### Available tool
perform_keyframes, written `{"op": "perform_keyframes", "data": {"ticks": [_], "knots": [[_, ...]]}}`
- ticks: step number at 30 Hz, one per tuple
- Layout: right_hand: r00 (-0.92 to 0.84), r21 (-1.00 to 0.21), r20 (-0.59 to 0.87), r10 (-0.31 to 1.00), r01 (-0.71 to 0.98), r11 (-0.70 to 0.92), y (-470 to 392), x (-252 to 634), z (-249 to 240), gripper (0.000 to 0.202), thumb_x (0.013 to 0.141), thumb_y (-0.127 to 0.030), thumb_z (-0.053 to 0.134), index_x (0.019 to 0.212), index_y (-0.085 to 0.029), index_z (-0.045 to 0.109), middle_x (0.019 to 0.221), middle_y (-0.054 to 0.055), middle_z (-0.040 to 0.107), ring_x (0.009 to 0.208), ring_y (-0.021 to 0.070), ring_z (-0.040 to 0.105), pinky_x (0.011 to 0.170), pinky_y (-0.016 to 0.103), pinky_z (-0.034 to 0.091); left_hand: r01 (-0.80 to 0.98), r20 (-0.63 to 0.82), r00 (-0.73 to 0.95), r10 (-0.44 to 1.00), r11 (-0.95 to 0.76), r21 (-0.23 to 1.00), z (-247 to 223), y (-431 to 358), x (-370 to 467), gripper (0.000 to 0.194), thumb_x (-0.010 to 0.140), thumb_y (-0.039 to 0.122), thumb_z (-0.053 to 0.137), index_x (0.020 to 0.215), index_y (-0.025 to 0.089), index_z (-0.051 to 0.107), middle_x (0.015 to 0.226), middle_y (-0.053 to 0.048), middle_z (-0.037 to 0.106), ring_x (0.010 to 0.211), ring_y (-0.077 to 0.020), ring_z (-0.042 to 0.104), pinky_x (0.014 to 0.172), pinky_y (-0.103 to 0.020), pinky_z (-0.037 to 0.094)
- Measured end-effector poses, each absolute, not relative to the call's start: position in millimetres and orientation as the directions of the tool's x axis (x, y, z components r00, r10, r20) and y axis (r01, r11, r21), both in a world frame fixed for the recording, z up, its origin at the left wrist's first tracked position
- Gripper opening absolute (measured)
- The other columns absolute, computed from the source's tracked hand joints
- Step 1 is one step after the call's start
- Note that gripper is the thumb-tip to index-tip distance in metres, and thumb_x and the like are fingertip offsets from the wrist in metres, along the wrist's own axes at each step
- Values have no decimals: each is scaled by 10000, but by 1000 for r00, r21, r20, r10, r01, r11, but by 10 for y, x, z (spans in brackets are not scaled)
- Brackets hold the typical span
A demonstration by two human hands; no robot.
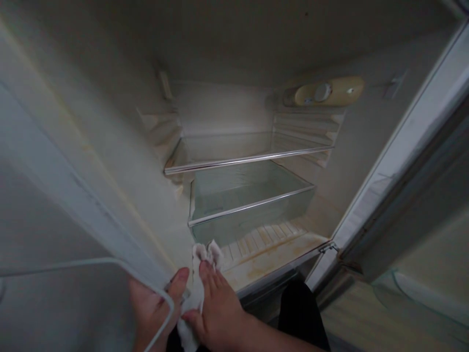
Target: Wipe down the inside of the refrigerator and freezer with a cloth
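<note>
A crumpled white cloth or tissue [196, 291] lies at the lower left front corner of an open refrigerator. My right hand [220, 305] presses on it, fingers together and pointing into the refrigerator. My left hand [157, 305] is just to the left at the front edge, thumb up, partly hidden behind a pale curved rim; what its fingers hold, if anything, cannot be made out. Brownish stains mark the ribbed refrigerator floor [271, 256] to the right of the cloth.
Two glass shelves, the upper [227, 146] and the lower [252, 188], cross the interior. A yellowed dial housing [330, 92] is on the right wall. The open door [414, 234] stands at the right, and a dark-clothed knee [302, 313] is below.
</note>
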State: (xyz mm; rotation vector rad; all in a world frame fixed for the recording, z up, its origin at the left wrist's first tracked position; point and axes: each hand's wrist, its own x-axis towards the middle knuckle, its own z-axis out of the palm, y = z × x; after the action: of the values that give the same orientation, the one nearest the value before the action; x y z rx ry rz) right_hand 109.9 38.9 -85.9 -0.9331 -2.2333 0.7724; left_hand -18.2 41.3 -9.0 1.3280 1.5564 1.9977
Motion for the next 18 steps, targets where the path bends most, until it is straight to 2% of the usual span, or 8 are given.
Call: {"op": "perform_keyframes", "data": {"ticks": [3, 6, 8, 11, 14, 16, 18], "knots": [[-546, -606, 299, 783, 524, 598, 401, 1209, -956, 956, 878, -592, 594, 1612, -113, 212, 1643, 196, 167, 1538, 387, 90, 1235, 631, 227, 336, 538, -541, 646, -420, 843, 10, 413, -149, 556, 589, 345, 835, 1061, 206, 578, 931, -36, 694, 777, -211, 688, 737, -338, 611], [-441, -526, 281, 852, 672, 521, 509, 1531, -942, 740, 910, -542, 584, 1545, -202, 419, 1639, 166, 225, 1526, 407, 164, 1199, 656, 266, 400, 588, -528, 612, -431, 808, 34, 411, -132, 591, 554, 343, 836, 1057, 200, 560, 914, -27, 691, 706, -179, 661, 674, -305, 602], [-327, -457, 263, 908, 787, 415, 624, 1849, -905, 627, 956, -527, 517, 1497, -212, 497, 1615, 181, 303, 1511, 410, 228, 1175, 643, 302, 485, 604, -531, 594, -372, 792, -33, 412, -154, 588, 574, 365, 817, 1075, 183, 567, 968, -63, 699, 776, -212, 680, 732, -342, 609], [-131, -314, 306, 943, 921, 230, 822, 2390, -884, 702, 960, -593, 482, 1498, -142, 485, 1590, 228, 343, 1504, 404, 257, 1181, 606, 284, 607, 630, -498, 596, -280, 744, -161, 401, -207, 537, 610, 387, 798, 1045, 152, 589, 959, -107, 703, 864, -274, 702, 802, -397, 607], [35, -197, 346, 938, 980, 36, 973, 2859, -921, 826, 911, -655, 529, 1481, -59, 481, 1578, 254, 351, 1488, 414, 286, 1175, 613, 276, 643, 666, -446, 598, -304, 703, -178, 381, -200, 487, 636, 354, 788, 1029, 135, 602, 906, -111, 713, 854, -283, 717, 770, -387, 616], [61, -148, 388, 920, 989, -3, 1012, 3063, -964, 816, 910, -649, 536, 1463, -50, 501, 1558, 254, 388, 1474, 408, 317, 1171, 596, 294, 605, 667, -456, 589, -346, 718, -134, 376, -153, 475, 640, 332, 776, 1038, 136, 607, 911, -103, 723, 818, -260, 721, 754, -367, 620], [19, -110, 431, 902, 993, 32, 999, 3168, -1021, 680, 949, -567, 522, 1434, -92, 549, 1523, 233, 453, 1444, 393, 376, 1163, 565, 328, 544, 655, -479, 585, -387, 744, -87, 380, -106, 481, 626, 333, 773, 1040, 152, 611, 917, -87, 731, 766, -233, 719, 735, -344, 622]]}}
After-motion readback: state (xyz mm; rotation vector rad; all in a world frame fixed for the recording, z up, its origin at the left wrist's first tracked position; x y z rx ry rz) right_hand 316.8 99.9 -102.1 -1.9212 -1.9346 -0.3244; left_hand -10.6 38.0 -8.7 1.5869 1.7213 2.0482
